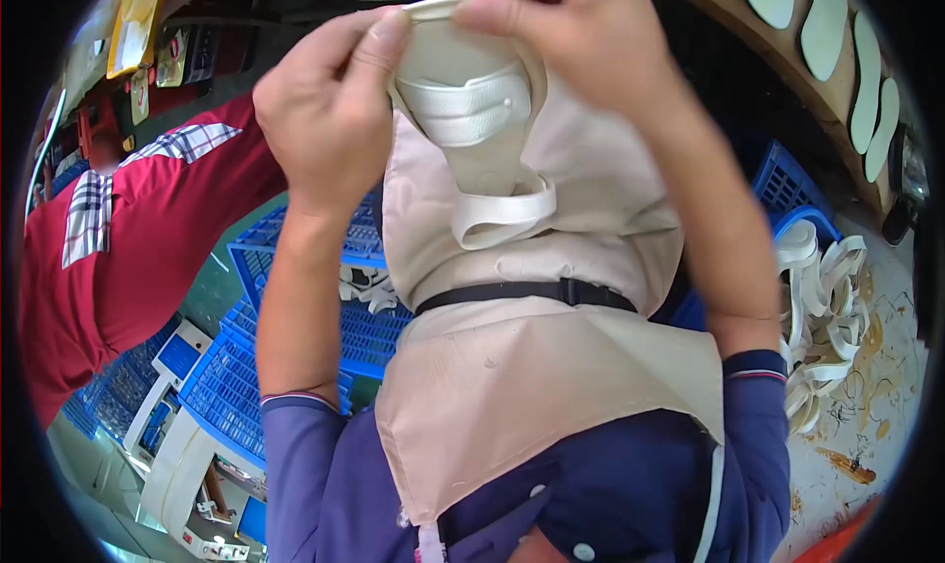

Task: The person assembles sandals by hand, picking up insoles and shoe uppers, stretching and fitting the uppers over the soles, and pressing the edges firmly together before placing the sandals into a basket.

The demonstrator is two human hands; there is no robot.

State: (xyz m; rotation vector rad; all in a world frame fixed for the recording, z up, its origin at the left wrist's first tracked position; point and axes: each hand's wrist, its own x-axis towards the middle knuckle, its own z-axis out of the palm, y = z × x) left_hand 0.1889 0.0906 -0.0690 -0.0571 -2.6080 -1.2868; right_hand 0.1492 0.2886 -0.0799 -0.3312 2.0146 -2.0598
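A white sandal (465, 110) hangs between my hands at the top middle, in front of the beige apron. It has a pale sole, a wide double strap across it and a loose looped strap (505, 212) at its lower end. My left hand (330, 110) pinches its upper left edge, with the thumb on top. My right hand (581, 36) is closed on the upper rim from the other side, its fingers slightly blurred. Part of that rim is hidden under the fingers.
At left is another person in a red shirt (167, 238), near blue plastic crates (221, 376) and a white machine (177, 465). Pale insoles (825, 27) lie on a curved wooden shelf (724, 2). White straps (822, 307) are heaped on a stained worktop (871, 435) at right.
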